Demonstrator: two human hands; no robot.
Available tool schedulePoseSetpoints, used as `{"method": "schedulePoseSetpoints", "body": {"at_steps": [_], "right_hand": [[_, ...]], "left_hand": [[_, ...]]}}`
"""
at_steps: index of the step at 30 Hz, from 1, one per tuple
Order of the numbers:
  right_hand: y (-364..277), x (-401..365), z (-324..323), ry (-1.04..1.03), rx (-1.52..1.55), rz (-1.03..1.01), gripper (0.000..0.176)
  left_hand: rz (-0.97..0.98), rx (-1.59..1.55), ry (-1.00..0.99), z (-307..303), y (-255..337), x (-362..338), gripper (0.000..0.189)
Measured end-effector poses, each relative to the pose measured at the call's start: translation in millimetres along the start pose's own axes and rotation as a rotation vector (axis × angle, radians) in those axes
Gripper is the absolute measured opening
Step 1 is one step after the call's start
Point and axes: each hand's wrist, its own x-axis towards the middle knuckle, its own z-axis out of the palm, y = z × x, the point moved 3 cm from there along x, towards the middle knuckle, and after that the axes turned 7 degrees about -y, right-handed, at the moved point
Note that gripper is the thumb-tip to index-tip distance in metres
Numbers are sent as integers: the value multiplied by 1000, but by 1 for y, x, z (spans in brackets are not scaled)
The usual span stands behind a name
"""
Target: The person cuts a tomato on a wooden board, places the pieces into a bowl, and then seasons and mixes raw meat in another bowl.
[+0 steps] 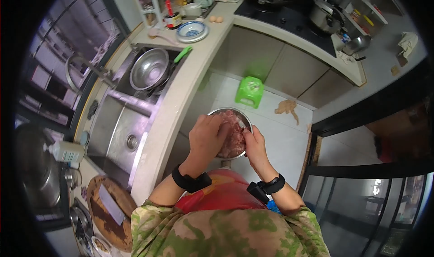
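Bowl position: a steel bowl [224, 109] sits at waist height in front of the person, out over the tiled floor and just right of the counter edge [172, 112]. It holds raw pinkish meat [234, 137].

Left hand [207, 138]: back toward the camera, lying over the bowl's left side, fingers bent down onto the meat. Whether it grips any meat is hidden, so cannot tell.

Right hand [256, 145]: closed on the bowl's right rim, thumb on the inner side next to the meat. Fingertips are partly out of sight.

Each wrist carries a black band. Sleeves are camouflage print.

Surroundings: a green stool [249, 92] stands on the floor beyond the bowl. A double sink [118, 137] is set into the counter on the left, and a larger steel basin [149, 69] rests in its far compartment. A round chopping board [101, 221] with a cleaver [110, 205] lying on it sits at the near left. Two eggs [216, 19] lie near a blue-and-white dish [191, 30].
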Motion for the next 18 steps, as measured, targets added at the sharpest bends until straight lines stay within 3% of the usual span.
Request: {"method": "schedulePoseSetpoints", "body": {"at_steps": [2, 5, 9, 12, 18], "right_hand": [[-10, 20, -36, 83, 24, -7, 19], [-33, 53, -96, 226, 193, -5, 18], [-44, 75, -182, 396, 328, 84, 15], [-46, 100, -239, 448, 370, 85, 23], [-47, 172, -368, 434, 394, 6, 20]], "left_hand": [[-85, -33, -97, 20, 24, 40, 14], [252, -194, -4, 71, 60, 94, 14], [326, -373, -221, 137, 103, 152, 17], [331, -564, -237, 194, 121, 196, 18], [-21, -1090, -310, 297, 168, 287, 16]]}}
